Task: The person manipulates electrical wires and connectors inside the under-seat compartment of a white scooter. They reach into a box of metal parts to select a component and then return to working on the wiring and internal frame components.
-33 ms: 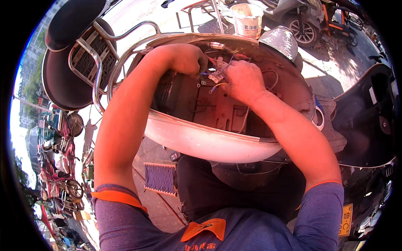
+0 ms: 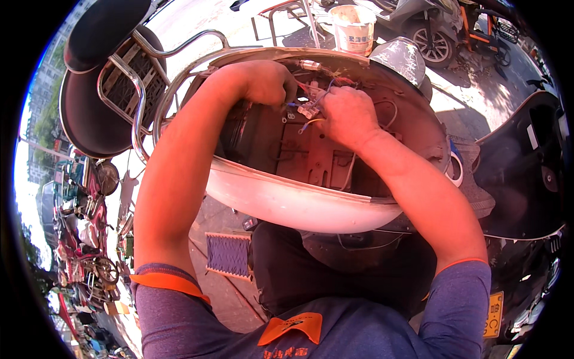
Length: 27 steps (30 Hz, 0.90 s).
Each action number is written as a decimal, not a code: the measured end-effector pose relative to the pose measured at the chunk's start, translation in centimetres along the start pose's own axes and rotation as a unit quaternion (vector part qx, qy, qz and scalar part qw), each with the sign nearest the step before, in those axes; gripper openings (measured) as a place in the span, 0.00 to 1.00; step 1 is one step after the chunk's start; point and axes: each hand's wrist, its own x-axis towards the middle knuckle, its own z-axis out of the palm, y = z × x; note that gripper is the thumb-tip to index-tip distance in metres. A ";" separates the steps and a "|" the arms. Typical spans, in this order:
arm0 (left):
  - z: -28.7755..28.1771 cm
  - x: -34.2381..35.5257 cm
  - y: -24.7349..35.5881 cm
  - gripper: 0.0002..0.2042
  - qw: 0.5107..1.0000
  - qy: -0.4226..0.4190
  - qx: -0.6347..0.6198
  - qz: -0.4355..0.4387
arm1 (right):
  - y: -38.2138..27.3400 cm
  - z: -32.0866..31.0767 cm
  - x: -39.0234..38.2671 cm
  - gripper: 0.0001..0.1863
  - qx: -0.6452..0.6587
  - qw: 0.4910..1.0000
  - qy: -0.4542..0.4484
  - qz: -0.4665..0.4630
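Note:
Both my arms reach into the open body of a white scooter (image 2: 293, 203), over its reddish-brown inner frame (image 2: 320, 158). My left hand (image 2: 266, 84) is closed in a pinch at a thin wire with a blue sleeve (image 2: 291, 105). Facing it, my right hand (image 2: 350, 113) has its fingers closed on a bunch of thin wires, partly hidden by those fingers. Between the hands hangs a whitish plug connector (image 2: 308, 111). A yellow wire (image 2: 312, 122) with a ring terminal sticks out below my right hand. Red wires (image 2: 344, 80) run behind it.
A chrome rail (image 2: 139, 113) and black padded seat (image 2: 98, 113) stand at the left. Beyond the scooter are a white bucket (image 2: 353, 30) and another parked scooter (image 2: 427, 36). A small stool with a woven top (image 2: 228, 255) is below, beside my leg.

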 end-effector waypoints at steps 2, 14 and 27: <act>-0.1 0.1 -0.2 0.14 1.000 0.017 -0.006 0.022 | 0.0 0.2 0.0 0.26 0.001 1.000 0.008 0.000; 0.7 1.4 -0.8 0.15 0.995 0.006 -0.080 0.062 | 0.0 0.2 -0.3 0.17 0.010 1.000 0.022 -0.013; 1.4 1.2 0.3 0.15 1.000 0.018 -0.015 0.001 | -0.5 -0.3 -0.1 0.17 0.009 1.000 -0.008 0.000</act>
